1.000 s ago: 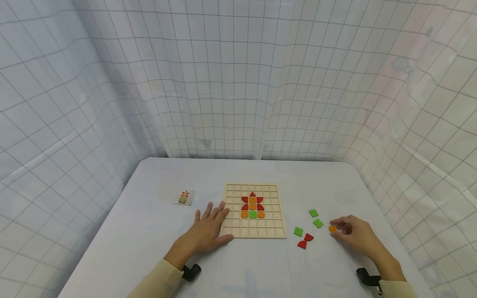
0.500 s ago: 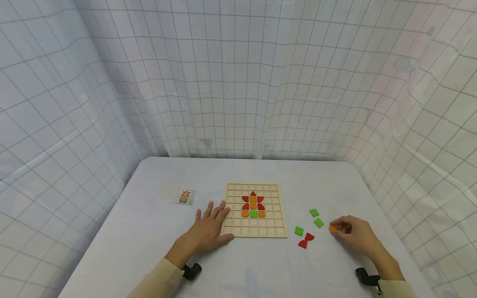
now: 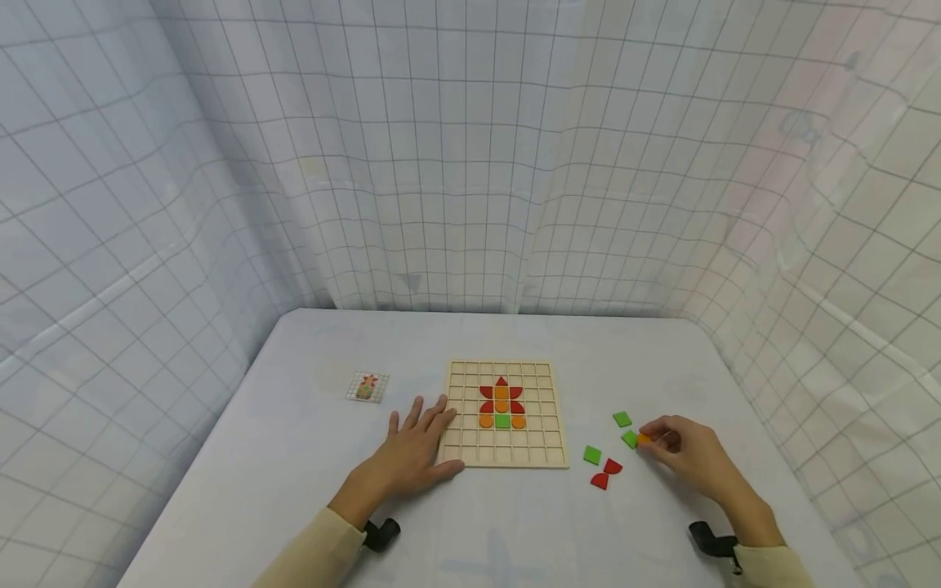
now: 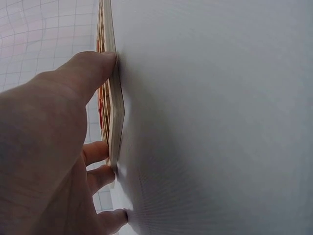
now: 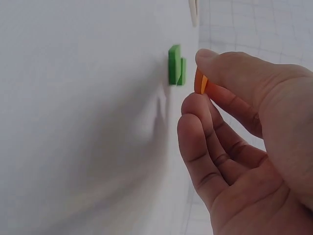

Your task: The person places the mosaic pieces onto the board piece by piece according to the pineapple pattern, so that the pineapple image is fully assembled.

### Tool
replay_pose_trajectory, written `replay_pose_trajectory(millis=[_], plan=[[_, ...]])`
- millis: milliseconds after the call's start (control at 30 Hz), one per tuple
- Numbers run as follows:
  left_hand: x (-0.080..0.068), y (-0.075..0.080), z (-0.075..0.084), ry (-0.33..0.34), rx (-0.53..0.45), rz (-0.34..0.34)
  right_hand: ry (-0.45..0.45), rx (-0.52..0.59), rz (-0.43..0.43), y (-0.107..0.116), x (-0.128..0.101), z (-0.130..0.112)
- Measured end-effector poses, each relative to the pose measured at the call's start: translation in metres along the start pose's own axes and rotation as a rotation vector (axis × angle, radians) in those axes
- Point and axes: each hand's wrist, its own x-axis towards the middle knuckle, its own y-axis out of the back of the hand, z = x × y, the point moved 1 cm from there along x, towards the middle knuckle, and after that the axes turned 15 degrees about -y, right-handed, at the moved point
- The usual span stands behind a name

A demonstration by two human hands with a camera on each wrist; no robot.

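Note:
A wooden grid board (image 3: 507, 456) lies mid-table, bearing a figure of red, orange and green pieces. My left hand (image 3: 407, 459) rests at its lower left corner, fingers spread, with thumb and fingertips on the board's edge in the left wrist view. Between thumb and fingertips my right hand (image 3: 691, 453) pinches an orange disc (image 5: 200, 81), lifted off the table. Just left of that hand lie two green square tiles, the nearer green tile (image 3: 630, 439) and the farther green tile (image 3: 622, 419).
A third green tile (image 3: 592, 455) and two red pieces, one being a red quarter-round (image 3: 599, 481), lie right of the board. A small pattern card (image 3: 367, 386) sits left of the board. White gridded curtains (image 3: 456, 163) surround the table (image 3: 309, 343).
My right hand has closed its pinch on the orange disc, lifted it and moved left toward the green tiles. The left hand stays on the board.

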Motion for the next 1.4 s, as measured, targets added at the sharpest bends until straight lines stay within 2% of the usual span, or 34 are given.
replay_pose_trajectory(millis=[300,900,1200,1400], plan=[[0.0,0.001,0.002,0.004,-0.004,-0.003,0.115,0.037,0.013,-0.01,0.009,-0.032],[0.002,-0.001,0.0,0.006,-0.017,0.0,0.237,0.024,-0.148,-0.046,0.023,-0.095],[0.003,-0.004,-0.004,0.025,-0.005,-0.01,0.318,0.037,-0.205,-0.071,0.028,-0.118],[0.001,-0.005,-0.003,0.014,-0.017,0.007,0.345,0.024,-0.246,-0.084,0.032,-0.135]])
